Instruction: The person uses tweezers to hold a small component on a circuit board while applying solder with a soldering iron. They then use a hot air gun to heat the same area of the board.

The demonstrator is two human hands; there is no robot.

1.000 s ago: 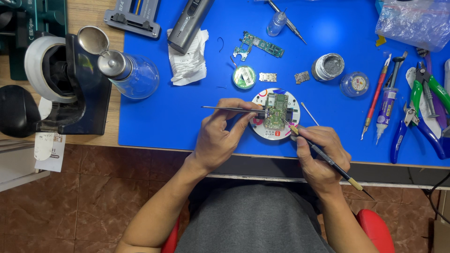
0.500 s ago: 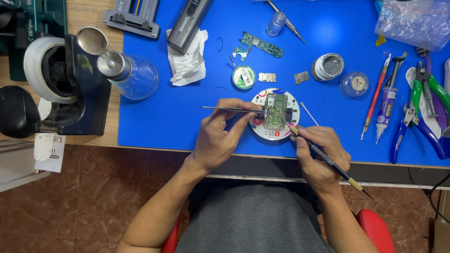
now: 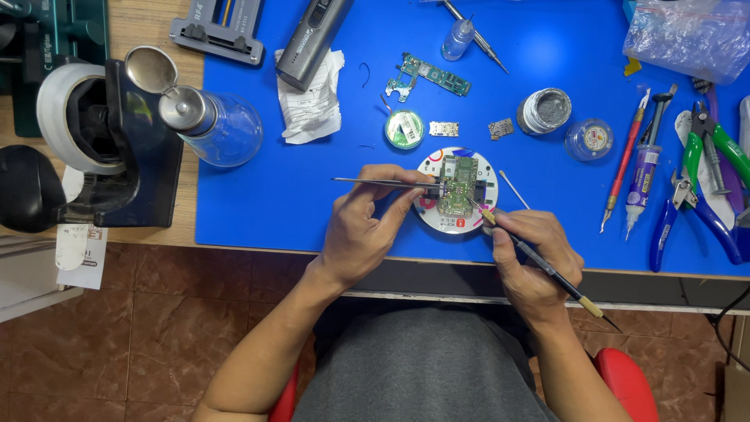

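A small green circuit board (image 3: 457, 184) lies on a round white holder (image 3: 434, 216) near the front edge of the blue mat (image 3: 312, 195). My left hand (image 3: 367, 227) pinches metal tweezers (image 3: 375, 182) that lie level, their tips at the board's left edge. My right hand (image 3: 531, 258) grips a thin black-handled tool (image 3: 547, 266) like a pen, its tip touching the board's lower right part.
On the mat lie another green circuit board (image 3: 426, 76), a small round green tin (image 3: 404, 128), two small jars (image 3: 544, 110), a crumpled paper (image 3: 312, 109) and a grey handheld device (image 3: 311, 39). Pliers and cutters (image 3: 703, 187) sit at the right. A microscope base (image 3: 101, 148) and glass bottle (image 3: 215, 125) stand left.
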